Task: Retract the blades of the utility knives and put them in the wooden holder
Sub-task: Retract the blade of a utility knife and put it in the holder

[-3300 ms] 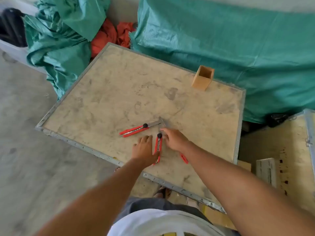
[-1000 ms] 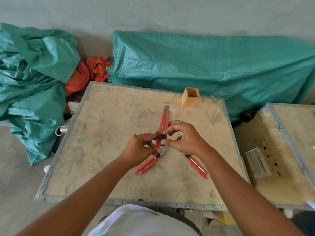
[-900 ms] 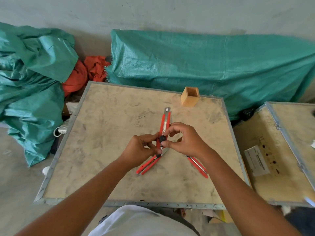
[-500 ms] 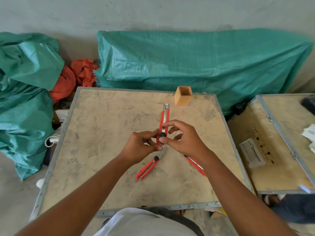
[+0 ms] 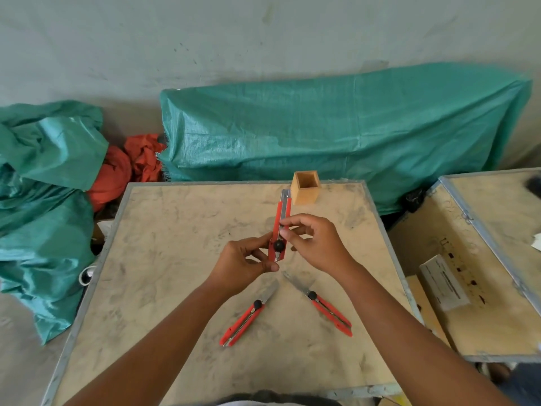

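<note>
Over a scuffed desk (image 5: pixel 175 259) with a metal rim, a person held one red knife (image 5: pixel 280 227) up in both hands, its tip pointing away toward the wooden holder (image 5: pixel 306 191). The left hand (image 5: pixel 243 265) pinched the knife's near end beside the black slider knob, fingers closed around it; the right hand (image 5: pixel 314 244) gripped the body just beyond the knob with thumb and forefinger, the other fingers loosely curled. Only a short stub of metal showed past the red casing at the far tip, and whether any blade stood out there could not be told.

The holder, a small open-topped square box, stood at the desk's far edge, nothing visible inside it from this angle. Two more red knives lay flat on the desk nearer the person than the holder, both with their blades out: the left knife (image 5: pixel 244 320) and the right knife (image 5: pixel 325 307), their blade tips angled toward each other below the hands and the handles splayed apart.

Behind the holder ran a long green tarp (image 5: pixel 336 127), with an orange cloth (image 5: pixel 128 165) bunched to its left. A second wooden crate (image 5: pixel 483 273) sat well to the holder's right.
</note>
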Available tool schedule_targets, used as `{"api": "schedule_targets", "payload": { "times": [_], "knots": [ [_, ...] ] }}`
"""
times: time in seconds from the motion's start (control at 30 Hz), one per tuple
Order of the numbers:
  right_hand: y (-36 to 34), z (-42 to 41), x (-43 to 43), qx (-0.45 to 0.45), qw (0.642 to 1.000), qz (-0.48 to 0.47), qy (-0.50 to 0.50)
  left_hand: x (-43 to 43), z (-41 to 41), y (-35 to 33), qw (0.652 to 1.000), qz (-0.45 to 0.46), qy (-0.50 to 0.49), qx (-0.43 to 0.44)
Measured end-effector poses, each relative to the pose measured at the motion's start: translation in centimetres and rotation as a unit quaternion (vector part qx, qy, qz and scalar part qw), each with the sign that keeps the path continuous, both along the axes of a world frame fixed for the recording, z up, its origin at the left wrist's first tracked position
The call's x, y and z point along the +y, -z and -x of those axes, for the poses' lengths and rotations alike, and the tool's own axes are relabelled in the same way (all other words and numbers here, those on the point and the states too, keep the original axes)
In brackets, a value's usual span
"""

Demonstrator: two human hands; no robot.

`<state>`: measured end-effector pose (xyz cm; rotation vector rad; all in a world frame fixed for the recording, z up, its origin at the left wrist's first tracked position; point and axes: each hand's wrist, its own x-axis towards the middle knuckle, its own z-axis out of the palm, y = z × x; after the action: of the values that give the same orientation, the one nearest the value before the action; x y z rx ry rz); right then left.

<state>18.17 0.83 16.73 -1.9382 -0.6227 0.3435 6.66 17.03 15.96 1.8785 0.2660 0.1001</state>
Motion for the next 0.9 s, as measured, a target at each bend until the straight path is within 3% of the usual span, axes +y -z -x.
{"api": "schedule_targets", "payload": {
  "times": [0.37, 0.67, 0.9],
  "knots": [
    [-0.2, -12.0, -3.7, 0.008, 0.999, -0.03, 0.039, -3.3, -11.5, 1.2, 0.998, -0.012, -0.054, -0.009],
    [4.7, -24.2, -2.6, -0.066, 0.995, 0.009, 0.073, -2.6, -24.7, 4.8, 0.989, -0.108, -0.076, 0.063],
    [9.1, -30.2, 0.7, -0.101, 0.991, 0.004, 0.082, -1.6, -31.5, 8.0, 0.98, -0.13, -0.071, 0.13]
  ]
}}
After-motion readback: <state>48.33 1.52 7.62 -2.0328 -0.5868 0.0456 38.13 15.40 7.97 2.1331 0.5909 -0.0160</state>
